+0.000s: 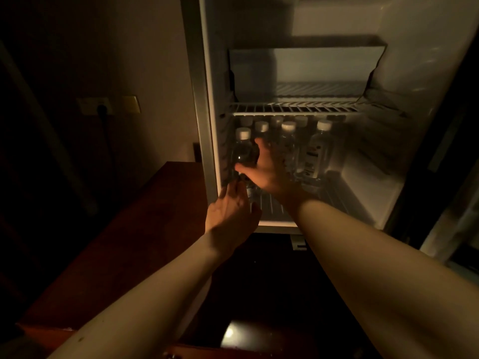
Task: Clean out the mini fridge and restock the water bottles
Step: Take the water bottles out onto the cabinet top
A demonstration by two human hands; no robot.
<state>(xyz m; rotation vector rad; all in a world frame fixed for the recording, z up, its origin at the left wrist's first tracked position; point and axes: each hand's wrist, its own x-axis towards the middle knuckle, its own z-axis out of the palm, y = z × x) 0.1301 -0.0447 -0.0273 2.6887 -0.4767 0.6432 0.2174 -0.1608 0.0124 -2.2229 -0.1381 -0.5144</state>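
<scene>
Right hand (pixel 267 169): gripping a water bottle (pixel 243 154), setting it at the fridge (pixel 388 182) wall to fill the row.
Left hand (pixel 233 211): fingers straight, probably steadying the bottle's base.

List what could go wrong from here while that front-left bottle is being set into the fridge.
1. The right hand grips the front-left bottle close beside other upright bottles; a nudge could probably topple them like dominoes.
2. The bottle sits near the shelf's front edge by the left wall, so it might tip out once released.
3. The left hand is open below it, and the dim light makes placement harder to judge.
</scene>
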